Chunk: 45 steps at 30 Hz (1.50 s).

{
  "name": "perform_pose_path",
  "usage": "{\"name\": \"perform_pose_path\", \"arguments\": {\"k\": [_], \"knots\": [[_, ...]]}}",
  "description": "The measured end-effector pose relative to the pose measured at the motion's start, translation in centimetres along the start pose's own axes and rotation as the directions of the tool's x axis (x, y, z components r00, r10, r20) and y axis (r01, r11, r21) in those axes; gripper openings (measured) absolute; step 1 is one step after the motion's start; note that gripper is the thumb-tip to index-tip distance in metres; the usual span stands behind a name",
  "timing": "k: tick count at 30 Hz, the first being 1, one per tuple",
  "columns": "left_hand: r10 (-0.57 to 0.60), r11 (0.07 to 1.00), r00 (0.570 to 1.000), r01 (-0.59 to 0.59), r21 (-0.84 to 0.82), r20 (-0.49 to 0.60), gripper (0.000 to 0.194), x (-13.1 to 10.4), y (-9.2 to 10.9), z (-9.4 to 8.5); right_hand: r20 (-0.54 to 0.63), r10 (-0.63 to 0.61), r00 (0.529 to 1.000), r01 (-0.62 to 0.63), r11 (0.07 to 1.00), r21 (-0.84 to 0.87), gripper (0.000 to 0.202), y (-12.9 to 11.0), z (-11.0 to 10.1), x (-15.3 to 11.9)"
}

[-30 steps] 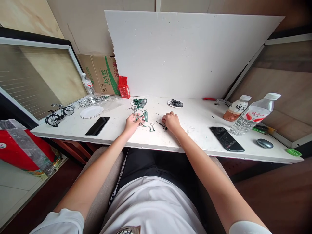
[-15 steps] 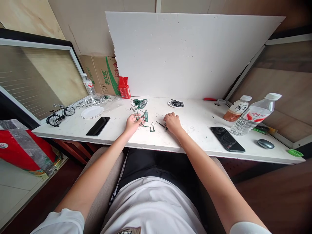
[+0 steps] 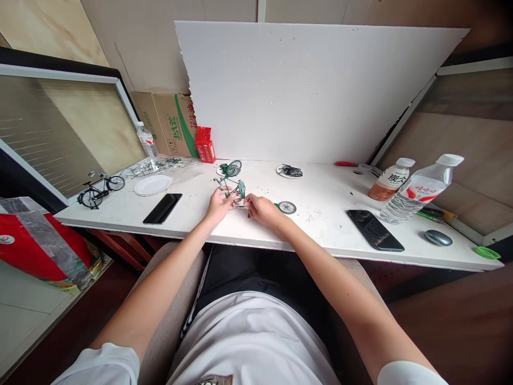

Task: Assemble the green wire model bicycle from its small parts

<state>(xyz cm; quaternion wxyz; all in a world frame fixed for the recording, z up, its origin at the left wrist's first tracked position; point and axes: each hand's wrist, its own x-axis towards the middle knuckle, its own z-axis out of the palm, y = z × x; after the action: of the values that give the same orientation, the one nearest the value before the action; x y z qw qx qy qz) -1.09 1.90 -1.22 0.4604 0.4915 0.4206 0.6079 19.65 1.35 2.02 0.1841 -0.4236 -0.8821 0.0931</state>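
Observation:
My left hand (image 3: 219, 205) is closed around a small green model bicycle frame (image 3: 236, 186), held just over the white desk. Beside it, my right hand (image 3: 262, 209) has its fingers pinched together at the lower right end of the frame; what they grip is hidden. Just right of that hand lies a small spoked wheel (image 3: 287, 207) with a green rim. Behind the frame, another spoked wheel (image 3: 234, 168) and green parts rest on a small white plate (image 3: 218, 171).
A finished black model bicycle (image 3: 100, 190) stands at the left, near a white plate (image 3: 153, 185) and a phone (image 3: 162, 208). Black parts (image 3: 290, 170) lie on a small plate at the back. A second phone (image 3: 374, 230), bottles (image 3: 420, 187) and a mouse (image 3: 438, 237) are on the right.
My right hand has moved left from the desk to the bicycle frame, uncovering the green-rimmed wheel. The dark thin tool near its fingers no longer shows. My left hand stays on the frame.

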Motion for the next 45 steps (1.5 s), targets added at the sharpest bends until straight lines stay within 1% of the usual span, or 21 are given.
{"name": "perform_pose_path", "arguments": {"k": [3, 6, 8, 11, 13, 18, 24, 29, 34, 39, 45], "knots": [[0.015, 1.000, 1.000, -0.015, -0.012, 0.008, 0.052, 0.0, -0.1, 0.1, -0.006, 0.049, 0.999, -0.050, 0.993, -0.105, 0.027, -0.2, 1.0, 0.1], [0.048, 0.998, 0.999, -0.047, -0.029, 0.023, 0.049, 0.1, -0.4, 0.3, -0.030, 0.084, 0.996, -0.087, 0.985, -0.148, 0.030, 0.2, 1.3, 0.2], [0.097, 0.995, 0.995, -0.096, -0.015, 0.035, 0.046, 0.1, -0.6, 0.4, -0.029, 0.098, 0.995, -0.102, 0.981, -0.162, 0.030, 0.4, 1.3, 0.2], [0.181, 0.981, 0.982, -0.184, 0.055, 0.053, 0.041, 0.0, -0.8, 0.3, -0.035, 0.103, 0.994, -0.107, 0.979, -0.173, 0.029, 0.2, 1.3, 0.1], [0.201, 0.975, 0.978, -0.206, 0.087, 0.061, 0.039, 0.0, -0.9, 0.2, -0.043, 0.105, 0.994, -0.111, 0.978, -0.175, 0.029, 0.0, 1.4, 0.1], [0.223, 0.969, 0.971, -0.230, 0.095, 0.083, 0.038, 0.0, -1.0, 0.1, -0.032, 0.131, 0.991, -0.135, 0.976, -0.168, 0.028, 0.1, 1.7, 0.2], [0.230, 0.962, 0.968, -0.241, 0.131, 0.097, 0.039, -0.4, -0.4, 0.3, -0.034, 0.167, 0.985, -0.170, 0.969, -0.179, 0.029, 0.2, 1.8, 0.4], [0.230, 0.960, 0.969, -0.241, 0.142, 0.094, 0.043, -0.4, -0.4, 0.4, -0.067, 0.188, 0.980, -0.197, 0.964, -0.176, 0.027, 0.5, 2.1, 0.5], [0.204, 0.973, 0.973, -0.214, 0.089, 0.109, 0.048, -0.2, -0.8, 0.3, -0.095, 0.207, 0.974, -0.218, 0.968, -0.125, 0.025, 0.8, 2.3, 0.6], [0.196, 0.970, 0.973, -0.210, 0.120, 0.118, 0.051, -0.2, -1.0, 0.2, -0.124, 0.203, 0.971, -0.214, 0.973, -0.088, 0.029, 0.8, 2.4, 0.6], [0.176, 0.975, 0.979, -0.188, 0.115, 0.104, 0.059, -0.3, -0.9, 0.4, -0.150, 0.199, 0.968, -0.206, 0.978, -0.032, 0.025, 0.6, 2.2, 0.5]]}}
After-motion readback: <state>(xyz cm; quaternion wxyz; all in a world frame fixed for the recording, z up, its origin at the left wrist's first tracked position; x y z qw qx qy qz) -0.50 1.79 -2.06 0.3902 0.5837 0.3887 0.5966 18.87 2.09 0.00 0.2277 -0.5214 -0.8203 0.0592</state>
